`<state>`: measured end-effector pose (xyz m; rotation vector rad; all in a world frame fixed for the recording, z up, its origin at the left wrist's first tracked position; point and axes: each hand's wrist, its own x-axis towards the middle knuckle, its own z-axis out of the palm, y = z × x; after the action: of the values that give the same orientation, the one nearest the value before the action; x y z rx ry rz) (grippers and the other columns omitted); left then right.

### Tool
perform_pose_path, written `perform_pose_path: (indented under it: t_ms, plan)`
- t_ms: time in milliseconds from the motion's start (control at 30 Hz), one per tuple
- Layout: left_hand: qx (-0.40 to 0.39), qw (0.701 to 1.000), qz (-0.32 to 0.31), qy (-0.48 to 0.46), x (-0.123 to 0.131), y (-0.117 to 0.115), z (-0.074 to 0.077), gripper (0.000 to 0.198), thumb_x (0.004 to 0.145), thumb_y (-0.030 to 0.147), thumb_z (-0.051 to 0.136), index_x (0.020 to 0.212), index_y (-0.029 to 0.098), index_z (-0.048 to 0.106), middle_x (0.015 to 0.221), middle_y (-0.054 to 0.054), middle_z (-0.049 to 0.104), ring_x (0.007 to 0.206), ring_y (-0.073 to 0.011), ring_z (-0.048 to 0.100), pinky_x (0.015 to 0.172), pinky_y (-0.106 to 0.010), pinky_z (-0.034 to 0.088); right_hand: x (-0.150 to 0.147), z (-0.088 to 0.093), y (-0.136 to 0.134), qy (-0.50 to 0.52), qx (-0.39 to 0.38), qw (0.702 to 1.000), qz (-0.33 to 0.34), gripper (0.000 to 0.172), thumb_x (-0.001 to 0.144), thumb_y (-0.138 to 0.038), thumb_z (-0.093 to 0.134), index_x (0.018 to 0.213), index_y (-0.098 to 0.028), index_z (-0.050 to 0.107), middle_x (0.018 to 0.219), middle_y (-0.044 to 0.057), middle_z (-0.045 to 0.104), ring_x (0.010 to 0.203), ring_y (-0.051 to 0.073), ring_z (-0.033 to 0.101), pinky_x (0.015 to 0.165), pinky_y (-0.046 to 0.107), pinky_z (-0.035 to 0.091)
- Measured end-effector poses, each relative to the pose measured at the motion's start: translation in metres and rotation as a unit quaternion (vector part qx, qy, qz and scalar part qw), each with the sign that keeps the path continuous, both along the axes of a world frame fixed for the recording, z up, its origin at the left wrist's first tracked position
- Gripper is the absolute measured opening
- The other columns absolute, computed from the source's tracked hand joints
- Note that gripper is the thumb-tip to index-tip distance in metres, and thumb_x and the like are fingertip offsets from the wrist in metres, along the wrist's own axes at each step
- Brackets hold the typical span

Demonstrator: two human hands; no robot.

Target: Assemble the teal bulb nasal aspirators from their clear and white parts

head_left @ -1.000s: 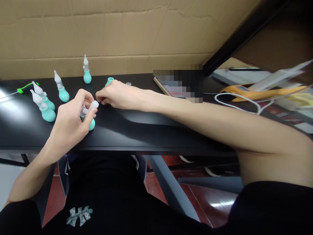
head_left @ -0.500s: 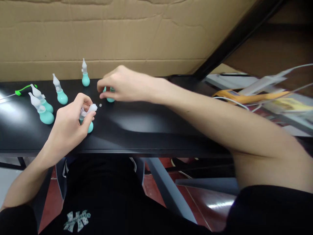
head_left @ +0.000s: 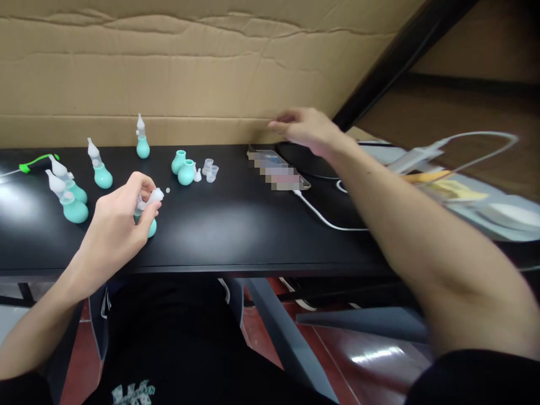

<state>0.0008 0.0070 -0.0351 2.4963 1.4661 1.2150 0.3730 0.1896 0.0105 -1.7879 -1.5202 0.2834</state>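
Fingers (head_left: 143, 181) of the left hand (head_left: 120, 216) pinch; on the right hand (head_left: 310, 130), too blurred to tell. The bulb (head_left: 152, 228), beneath the left, seems light, soft, best held where it narrows; the pinched tip (head_left: 156, 194) may slip

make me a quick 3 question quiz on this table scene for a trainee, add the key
1. Which of these is nearest the two round, open-necked teal bulbs: (a) white charging cable, (b) small clear plastic cups, (c) green-and-black handled tool?
2. True or false: the right hand grips a teal bulb.
3. How many teal bulbs topped with pointed white nozzles are outside the left hand?

Key: 1. b; 2. false; 3. four.
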Motion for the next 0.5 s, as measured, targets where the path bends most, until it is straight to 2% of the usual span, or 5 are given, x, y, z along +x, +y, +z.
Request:
perform_pose_path:
  t_ms: [100,233,300,400,500]
  plan:
    - [-0.004,1.0,-0.001,-0.005,0.0,-0.001,0.001,0.009,0.105,0.023,0.066,0.108,0.027,0.059,0.096,0.001,0.079,0.088,-0.0192,0.082,0.074,-0.03,0.059,0.016,-0.023,0.011,0.065,-0.043,0.997,0.006,0.041,0.096,-0.001,0.07,0.059,-0.016,0.064,0.057,0.005,0.066,0.058,0.008,0.055,0.065,0.03,0.042]
    - [-0.004,1.0,-0.001,-0.007,-0.001,-0.001,0.002,0.008,0.104,0.023,0.066,0.108,0.026,0.06,0.091,0.003,0.078,0.082,-0.0179,0.08,0.072,-0.03,0.058,0.036,-0.04,0.024,0.092,-0.11,0.988,0.049,0.023,0.101,-0.011,0.075,0.078,-0.014,0.074,0.087,0.009,0.078,0.071,0.007,0.065,0.069,0.023,0.048]
    - [-0.004,1.0,-0.004,-0.007,-0.002,-0.002,0.001,0.007,0.104,0.023,0.065,0.109,0.026,0.06,0.09,0.003,0.078,0.079,-0.0174,0.079,0.07,-0.029,0.056,0.045,-0.046,0.03,0.082,-0.138,0.985,0.063,0.014,0.107,-0.024,0.075,0.097,-0.015,0.078,0.107,0.012,0.079,0.086,0.01,0.071,0.078,0.022,0.056]
    - [-0.005,1.0,-0.002,-0.003,-0.002,-0.002,0.001,0.007,0.104,0.024,0.065,0.109,0.025,0.06,0.092,0.002,0.079,0.081,-0.0169,0.079,0.069,-0.028,0.056,0.058,-0.054,0.036,0.058,-0.16,0.982,0.083,0.034,0.109,-0.04,0.072,0.133,-0.017,0.073,0.138,0.015,0.073,0.115,0.023,0.074,0.101,0.042,0.065]
    - [-0.004,1.0,0.002,0.001,-0.001,-0.002,0.001,0.008,0.104,0.023,0.067,0.109,0.024,0.061,0.095,0.002,0.079,0.084,-0.0163,0.08,0.072,-0.026,0.056,0.066,-0.06,0.041,0.037,-0.163,0.98,0.108,0.043,0.108,-0.042,0.073,0.144,-0.019,0.068,0.145,0.012,0.069,0.124,0.027,0.072,0.104,0.051,0.065]
